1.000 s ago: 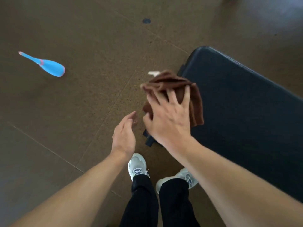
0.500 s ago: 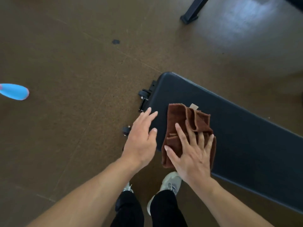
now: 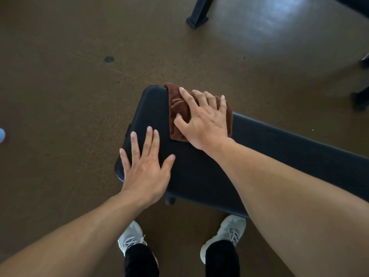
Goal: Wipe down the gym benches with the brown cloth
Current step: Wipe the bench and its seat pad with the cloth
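Observation:
A black padded gym bench (image 3: 199, 172) runs from the middle of the view off to the right. The folded brown cloth (image 3: 178, 108) lies on the bench's far left corner. My right hand (image 3: 203, 120) presses flat on the cloth with its fingers spread, covering most of it. My left hand (image 3: 145, 166) rests flat on the bench pad near its left end, fingers apart, with nothing in it.
The floor is brown. A black equipment foot (image 3: 196, 19) stands at the top, and more dark equipment feet (image 3: 361, 96) sit at the right edge. A blue object (image 3: 2, 134) pokes in at the left edge. My two shoes (image 3: 225, 234) stand just below the bench.
My right hand has slid the cloth from the bench's near edge to its far corner. My left hand has come down flat onto the pad. The view moved closer over the bench.

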Demonstrator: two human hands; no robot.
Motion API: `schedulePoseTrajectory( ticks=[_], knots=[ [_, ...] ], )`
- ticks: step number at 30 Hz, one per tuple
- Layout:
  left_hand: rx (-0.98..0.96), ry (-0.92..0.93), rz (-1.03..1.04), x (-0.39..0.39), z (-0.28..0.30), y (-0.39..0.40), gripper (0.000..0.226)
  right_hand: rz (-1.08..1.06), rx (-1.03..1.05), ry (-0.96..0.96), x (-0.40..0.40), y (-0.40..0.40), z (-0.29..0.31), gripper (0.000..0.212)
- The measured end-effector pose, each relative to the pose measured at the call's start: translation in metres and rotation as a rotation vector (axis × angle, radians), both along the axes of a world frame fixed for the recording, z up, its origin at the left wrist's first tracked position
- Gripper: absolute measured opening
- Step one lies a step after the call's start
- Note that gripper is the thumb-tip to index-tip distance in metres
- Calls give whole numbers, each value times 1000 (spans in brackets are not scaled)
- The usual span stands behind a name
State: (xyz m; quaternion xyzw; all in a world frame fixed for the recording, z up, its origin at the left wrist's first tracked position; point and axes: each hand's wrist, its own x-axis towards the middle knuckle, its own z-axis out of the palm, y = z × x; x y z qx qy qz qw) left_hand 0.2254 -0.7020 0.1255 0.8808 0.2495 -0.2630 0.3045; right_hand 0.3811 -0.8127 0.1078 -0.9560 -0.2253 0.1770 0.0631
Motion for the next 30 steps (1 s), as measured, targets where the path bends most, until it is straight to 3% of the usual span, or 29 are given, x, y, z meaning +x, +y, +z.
schedulePoseTrajectory(
  ticks=[3, 8, 10, 13, 15, 17, 19, 21, 26, 30],
  knots=[
    [56, 107, 92, 17, 6, -26, 101, -159, -38, 7, 7, -76, 4, 69],
    [75, 192, 259, 41, 6, -69, 145, -500, -204, 56, 0, -270, 20, 74],
    [105, 176, 275, 43, 0, -76, 145, -581, -190, 81, -6, -310, 26, 79],
    [134, 171, 294, 43, -4, -79, 136, -677, -149, 55, -21, -291, 19, 82],
    [140, 188, 299, 43, -5, -81, 135, -523, -116, 23, -44, -247, 14, 82],
    [151, 194, 304, 43, -8, -80, 127, -148, -45, 11, -73, -201, 11, 80],
    [140, 183, 332, 44, -12, -79, 106, 189, 19, -1, -83, -165, 4, 76],
    [116, 162, 369, 43, -13, -78, 88, 327, 58, 20, -62, -137, -2, 75],
    [95, 151, 392, 44, -11, -78, 86, 431, 32, 30, 19, -103, -5, 75],
    [90, 149, 384, 43, -9, -78, 90, 88, -31, 74, 42, -131, 2, 72]
  ],
)
